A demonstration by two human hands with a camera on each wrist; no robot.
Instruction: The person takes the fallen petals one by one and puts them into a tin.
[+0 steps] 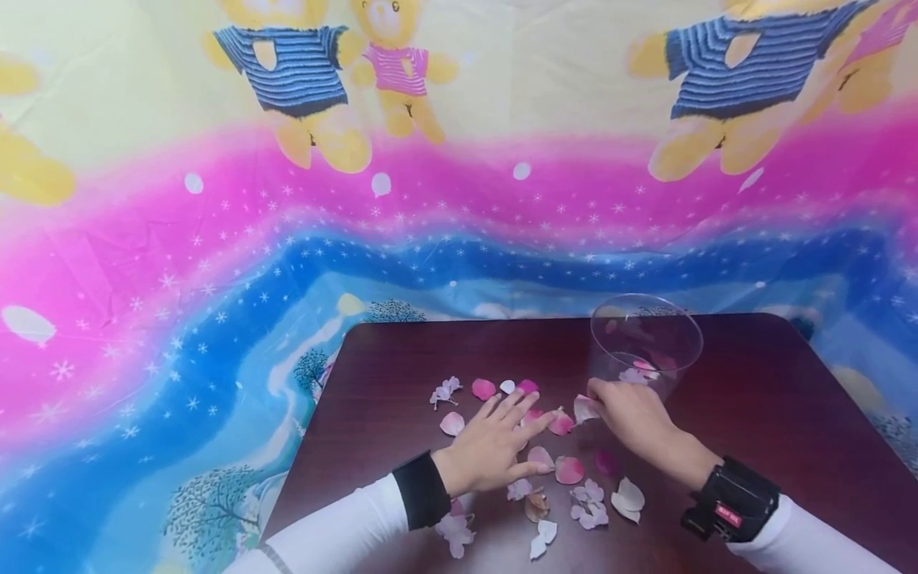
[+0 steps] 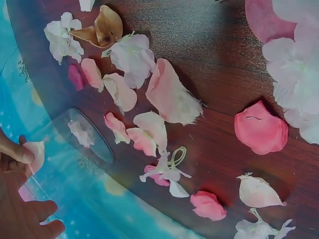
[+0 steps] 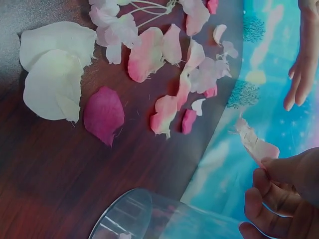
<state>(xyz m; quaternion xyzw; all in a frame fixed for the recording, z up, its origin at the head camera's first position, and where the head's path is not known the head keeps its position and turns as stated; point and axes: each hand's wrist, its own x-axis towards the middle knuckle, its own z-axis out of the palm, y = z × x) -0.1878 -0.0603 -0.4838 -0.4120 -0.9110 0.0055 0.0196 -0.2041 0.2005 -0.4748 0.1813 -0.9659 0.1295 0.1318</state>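
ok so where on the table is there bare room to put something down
Bare wood lies along the table's right side beyond the clear cup, along the back edge left of the cup, and at the near left corner. The middle is crowded with petals around the left hand and right hand.

Scattered petals point(image 2: 170, 94) on dark table point(image 2: 224, 59)

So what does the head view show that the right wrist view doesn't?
Only the head view shows both hands whole: the left hand lying flat on the petals, the wrist device, the bear-print cloth behind.

Only the right wrist view shows, close up, two large white petals and a magenta petal.

Both show the right hand pinching a pale petal, the clear cup and the dark table.
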